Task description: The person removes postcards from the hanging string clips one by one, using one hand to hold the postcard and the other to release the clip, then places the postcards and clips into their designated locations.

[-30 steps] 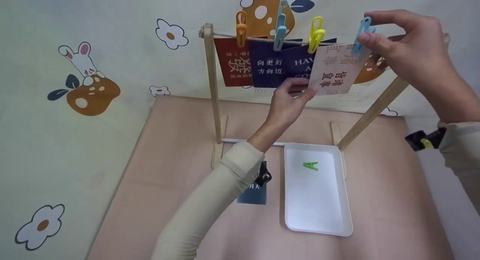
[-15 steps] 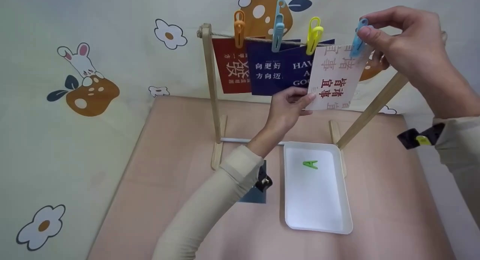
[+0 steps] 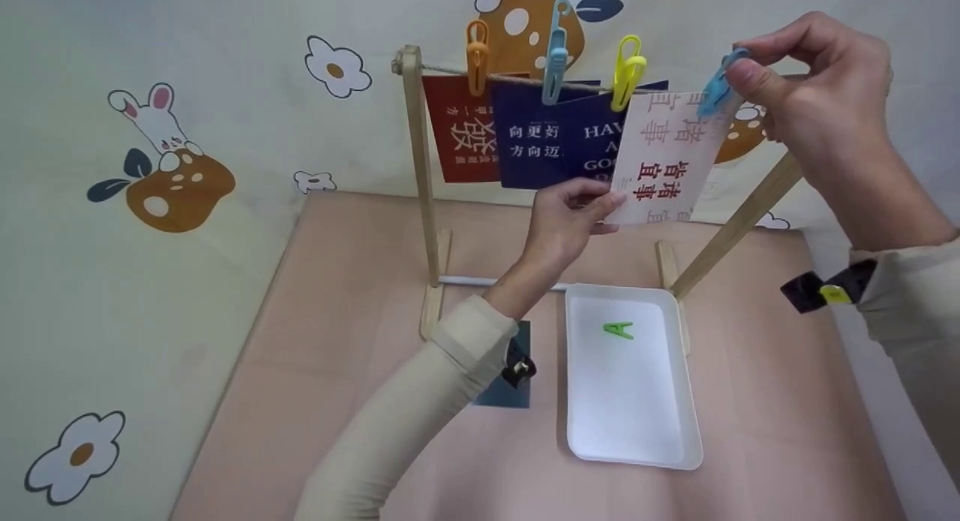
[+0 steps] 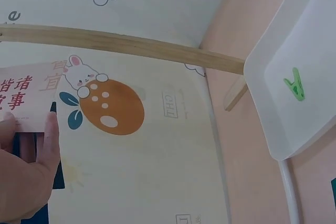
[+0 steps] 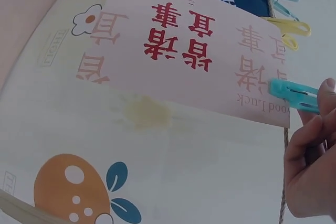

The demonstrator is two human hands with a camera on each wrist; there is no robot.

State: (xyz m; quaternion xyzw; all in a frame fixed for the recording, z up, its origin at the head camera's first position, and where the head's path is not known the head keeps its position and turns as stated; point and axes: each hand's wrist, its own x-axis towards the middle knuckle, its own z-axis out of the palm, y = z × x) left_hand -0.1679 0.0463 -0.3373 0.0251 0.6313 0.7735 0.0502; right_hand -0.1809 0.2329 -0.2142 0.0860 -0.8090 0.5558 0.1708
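Note:
A pale pink card [image 3: 664, 157] with red characters hangs at the right part of the rope, overlapping a dark blue card [image 3: 596, 138]. My left hand [image 3: 562, 217] pinches the pink card at its lower left edge, thumb in front. Up at the card's top right corner, my right hand [image 3: 832, 85] pinches a light blue clothespin [image 3: 718, 89] between thumb and index finger. The right wrist view shows the clothespin's [image 5: 294, 94] tip over the card's edge beside the rope [image 5: 284, 182].
Orange [image 3: 477, 59], blue [image 3: 555, 55] and yellow clothespins [image 3: 628, 74] hold a red card [image 3: 465, 146] and blue cards on the rope between wooden posts [image 3: 421, 168]. Below, a white tray [image 3: 634, 416] holds a green clothespin [image 3: 619, 330]. A teal card [image 3: 510, 393] lies left of it.
The pink card's lower edge has come down and its face shows more fully, the left hand lowering with it. The clothespin in my right hand has tilted further over.

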